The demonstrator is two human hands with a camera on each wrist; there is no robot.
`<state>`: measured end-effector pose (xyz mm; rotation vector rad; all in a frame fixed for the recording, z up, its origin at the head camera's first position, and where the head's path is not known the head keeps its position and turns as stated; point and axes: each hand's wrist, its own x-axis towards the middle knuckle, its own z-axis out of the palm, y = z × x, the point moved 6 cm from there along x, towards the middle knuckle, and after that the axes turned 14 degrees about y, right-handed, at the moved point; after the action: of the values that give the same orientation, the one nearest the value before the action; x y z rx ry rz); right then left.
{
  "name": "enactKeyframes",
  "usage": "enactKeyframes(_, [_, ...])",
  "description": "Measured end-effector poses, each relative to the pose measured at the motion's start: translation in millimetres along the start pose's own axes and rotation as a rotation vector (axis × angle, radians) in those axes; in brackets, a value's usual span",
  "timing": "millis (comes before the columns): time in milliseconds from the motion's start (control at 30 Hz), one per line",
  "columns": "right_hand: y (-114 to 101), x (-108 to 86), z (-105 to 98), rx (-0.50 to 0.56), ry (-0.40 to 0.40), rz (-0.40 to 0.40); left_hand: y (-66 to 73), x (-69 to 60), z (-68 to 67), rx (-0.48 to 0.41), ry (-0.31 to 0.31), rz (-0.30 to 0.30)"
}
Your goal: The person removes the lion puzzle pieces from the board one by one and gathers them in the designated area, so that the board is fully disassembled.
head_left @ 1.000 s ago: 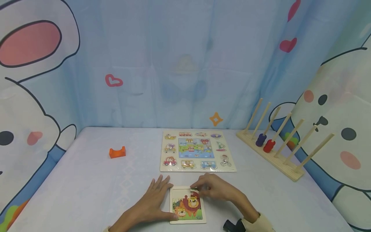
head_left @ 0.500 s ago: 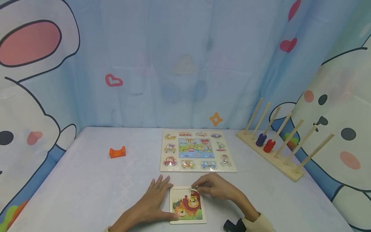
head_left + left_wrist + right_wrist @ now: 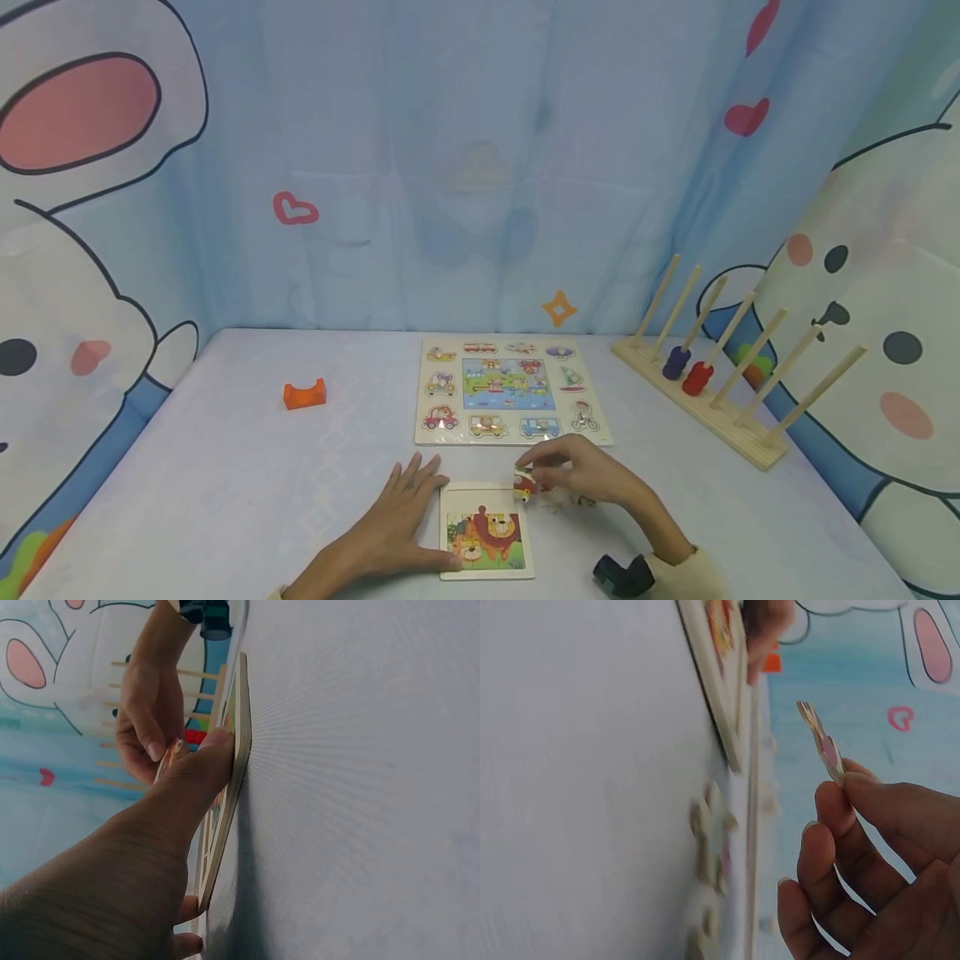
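Observation:
A small wooden jigsaw puzzle (image 3: 491,537) with a lion picture lies in its pale frame (image 3: 529,550) at the table's near edge. Its lower part is filled with pieces; the upper part shows bare board. My left hand (image 3: 397,512) rests along the frame's left side, fingers spread and thumb on the lower left corner. Just above the frame's upper right corner, my right hand (image 3: 588,475) pinches a red-and-white puzzle piece (image 3: 825,746) between thumb and forefinger. Beneath that hand lie loose puzzle pieces (image 3: 585,501), partly hidden and blurred in the right wrist view.
Behind the frame lies a vehicle picture board (image 3: 510,429). A wooden peg rack (image 3: 720,412) with a purple and a red bead stands at the right. An orange block (image 3: 304,395) sits at the left. A printed curtain (image 3: 465,167) closes off the back.
My right hand has lifted the piece out of the frame's upper right area and moved right and away from me, tilting the piece. My left hand has stayed put.

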<state>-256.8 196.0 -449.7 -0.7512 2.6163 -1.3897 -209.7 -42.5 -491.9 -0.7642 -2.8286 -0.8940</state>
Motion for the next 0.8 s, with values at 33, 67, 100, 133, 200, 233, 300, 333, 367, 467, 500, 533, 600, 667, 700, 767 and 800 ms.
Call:
enactKeyframes(33, [2,-1.7,-5,0.005,-0.002,0.005,0.1,-0.2,0.0,0.0,0.0,0.002])
enactKeyframes(67, [4,-3.6,-10,0.012,-0.003,0.018,-0.1,-0.3,0.1,-0.001,0.0,0.004])
enactKeyframes(100, [7,-5.6,-15,0.018,-0.004,0.033,0.0,-0.5,0.1,-0.002,0.0,0.005])
enactKeyframes(133, [11,-7.7,-21,0.018,-0.002,0.042,-0.1,-0.6,0.2,-0.001,0.0,0.007])
enactKeyframes(200, [18,-12.4,-31,0.019,-0.001,0.066,-0.1,-0.7,0.1,-0.002,0.001,0.011])
enactKeyframes(233, [22,-14.7,-36,0.02,0.0,0.075,-0.1,-0.7,0.1,-0.002,0.001,0.012])
enactKeyframes(300, [29,-20.3,-46,0.021,-0.005,0.102,-0.1,-0.5,0.3,-0.005,-0.001,0.009])
enactKeyframes(333, [32,-23.3,-52,0.01,-0.01,0.107,-0.1,-0.4,0.4,-0.005,-0.001,0.009])
enactKeyframes(367, [35,-26.5,-56,0.008,-0.016,0.119,-0.1,-0.4,0.4,-0.007,-0.002,0.007])
enactKeyframes(467, [44,-36.0,-69,-0.012,-0.039,0.155,-0.4,-0.3,0.6,-0.006,-0.002,0.006])
enactKeyframes(500, [48,-38.9,-73,-0.022,-0.045,0.17,-0.6,-0.4,0.8,-0.004,-0.002,0.007])
enactKeyframes(533, [52,-41.6,-76,-0.025,-0.054,0.194,-0.7,-0.5,0.8,-0.003,-0.002,0.007])
enactKeyframes(600, [60,-46.2,-80,-0.026,-0.066,0.243,-1.2,-0.7,1.0,0.001,-0.002,0.008])
enactKeyframes(667, [66,-49.1,-82,-0.013,-0.078,0.278,-1.4,-0.9,1.1,0.002,-0.004,0.008])
enactKeyframes(700, [68,-50.2,-83,-0.002,-0.085,0.288,-1.5,-0.9,1.2,0.0,-0.007,0.005])
enactKeyframes(767, [70,-51.2,-83,0.011,-0.095,0.289,-1.6,-0.8,1.2,-0.001,-0.01,0.001])
enactKeyframes(800, [71,-51.4,-82,0.019,-0.099,0.285,-1.6,-0.7,1.1,-0.002,-0.012,-0.001])
